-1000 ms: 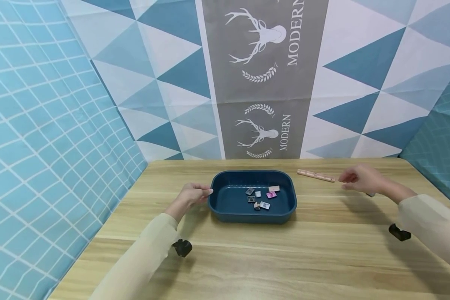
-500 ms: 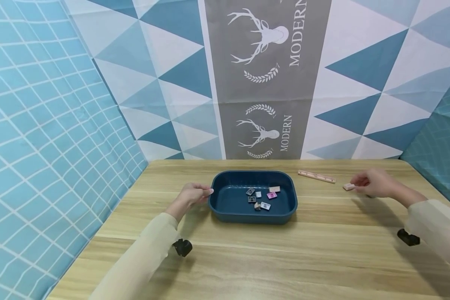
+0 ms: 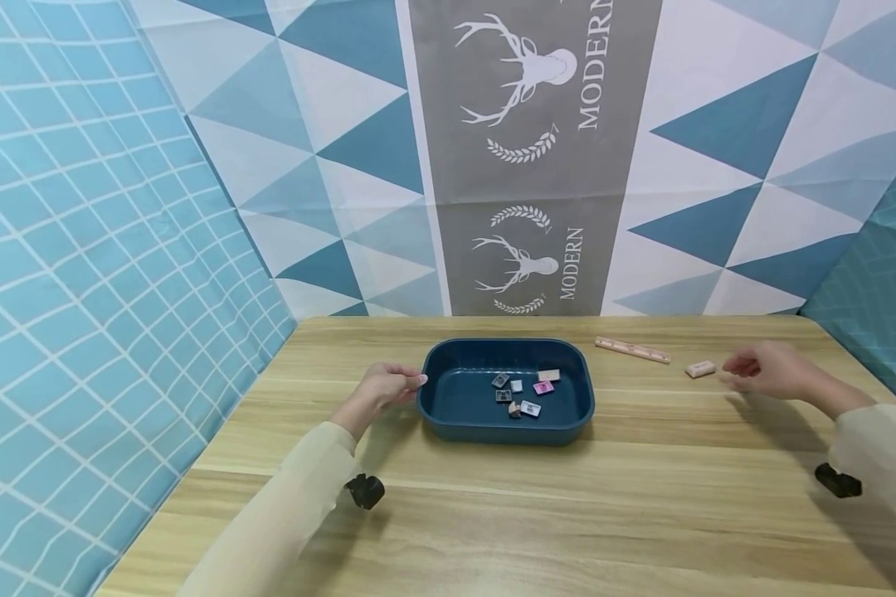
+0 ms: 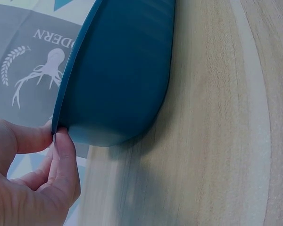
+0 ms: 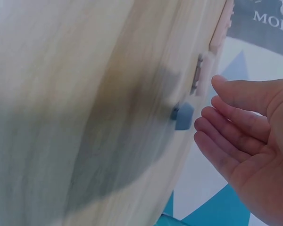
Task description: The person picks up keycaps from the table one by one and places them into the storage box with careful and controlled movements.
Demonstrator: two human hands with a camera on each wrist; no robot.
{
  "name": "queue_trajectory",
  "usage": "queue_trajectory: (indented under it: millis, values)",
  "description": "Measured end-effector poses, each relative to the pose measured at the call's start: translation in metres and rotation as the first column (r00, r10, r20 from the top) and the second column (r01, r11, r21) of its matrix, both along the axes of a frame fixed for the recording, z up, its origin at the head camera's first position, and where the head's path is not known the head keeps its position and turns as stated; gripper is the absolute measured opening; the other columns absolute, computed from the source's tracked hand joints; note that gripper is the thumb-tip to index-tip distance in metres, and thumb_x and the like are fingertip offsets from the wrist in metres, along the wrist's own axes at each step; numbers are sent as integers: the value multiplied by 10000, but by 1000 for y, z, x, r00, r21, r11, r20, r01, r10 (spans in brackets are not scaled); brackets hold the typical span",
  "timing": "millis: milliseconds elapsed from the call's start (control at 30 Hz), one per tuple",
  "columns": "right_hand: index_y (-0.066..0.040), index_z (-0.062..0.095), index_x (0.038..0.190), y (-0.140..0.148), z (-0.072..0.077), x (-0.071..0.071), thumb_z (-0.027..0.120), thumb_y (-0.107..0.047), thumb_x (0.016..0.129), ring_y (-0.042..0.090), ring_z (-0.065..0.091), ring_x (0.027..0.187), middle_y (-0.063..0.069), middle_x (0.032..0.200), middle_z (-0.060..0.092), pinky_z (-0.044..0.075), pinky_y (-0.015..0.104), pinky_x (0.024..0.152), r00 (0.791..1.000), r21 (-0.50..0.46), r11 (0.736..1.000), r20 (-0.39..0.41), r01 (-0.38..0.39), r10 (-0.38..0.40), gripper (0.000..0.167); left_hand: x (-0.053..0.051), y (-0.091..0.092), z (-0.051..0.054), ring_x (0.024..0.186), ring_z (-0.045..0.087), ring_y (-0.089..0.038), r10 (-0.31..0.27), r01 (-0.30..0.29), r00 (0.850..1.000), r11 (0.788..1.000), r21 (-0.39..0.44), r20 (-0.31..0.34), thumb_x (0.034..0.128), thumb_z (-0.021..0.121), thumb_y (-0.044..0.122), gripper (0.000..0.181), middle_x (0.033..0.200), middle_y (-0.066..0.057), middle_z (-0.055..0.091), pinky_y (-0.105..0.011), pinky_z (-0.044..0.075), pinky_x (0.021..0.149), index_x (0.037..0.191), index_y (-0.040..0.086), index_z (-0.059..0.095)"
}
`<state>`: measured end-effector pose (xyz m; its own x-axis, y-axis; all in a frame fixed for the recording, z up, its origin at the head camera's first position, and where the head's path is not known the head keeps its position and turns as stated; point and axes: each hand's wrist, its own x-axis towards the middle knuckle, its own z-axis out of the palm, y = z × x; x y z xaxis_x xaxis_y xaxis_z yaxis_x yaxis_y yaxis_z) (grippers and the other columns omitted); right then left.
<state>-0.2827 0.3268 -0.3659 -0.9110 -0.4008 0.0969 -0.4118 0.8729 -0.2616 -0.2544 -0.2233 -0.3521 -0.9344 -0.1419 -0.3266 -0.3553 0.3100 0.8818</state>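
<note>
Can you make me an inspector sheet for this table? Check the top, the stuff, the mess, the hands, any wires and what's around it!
Surface: wood-look table, with shadows under both arms.
Job's things: blue tray standing upright, with seven small pieces inside; pale pink block on the table.
Clutter: pale pink strip lying flat between tray and block; small blue-grey piece, seen only in the right wrist view.
Hands: left hand pinches the tray's rim; right hand holds nothing, beside the block but apart from it.
Cables: nothing seen.
Surroundings: deer-and-triangle backdrop behind; blue grid-patterned sheet on the left.
</note>
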Motion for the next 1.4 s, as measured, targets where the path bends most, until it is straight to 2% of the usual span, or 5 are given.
queue_trajectory:
  millis: [267,567,1000,1300,1400]
  values:
    - [87,681,960,8,-3,0,748,-95,773,220,657,735,135,853,712,565,323,625,1000,17,1000,9,13,-13,269,0,0,1,816,613,-102,-5,5,1000,1000,8,1,924,631,91,275,1069,-105,616,-356,538,981,1161,-47,621]
    - [83,680,930,11,-6,-1,752,-35,735,172,635,706,107,811,696,561,313,610,999,13,1000,36,27,-27,239,1,1,1,826,617,-110,11,-11,1000,1000,3,13,915,645,95,261,1101,-120,620,-302,566,919,1146,-25,637]
    - [61,692,900,16,-11,-2,791,-41,697,170,623,705,90,795,691,543,304,607,999,39,999,29,38,-39,249,-1,1,-1,823,619,-111,9,-9,1000,1000,-9,10,915,645,98,242,1078,-115,626,-307,569,909,1124,-24,646]
    - [46,702,896,16,-13,-3,777,-27,702,142,600,696,82,790,685,555,361,618,998,38,999,38,38,-40,220,4,2,3,809,619,-114,-2,2,1000,1000,0,-1,913,649,101,212,1041,-123,640,-248,581,821,1081,-27,657]
    - [49,704,897,15,-14,-4,775,-40,714,145,601,702,81,792,687,560,368,622,998,36,998,37,46,-47,214,5,2,4,825,627,-116,3,-3,1000,1000,0,1,910,651,96,218,1066,-132,643,-260,578,856,1091,-28,656]
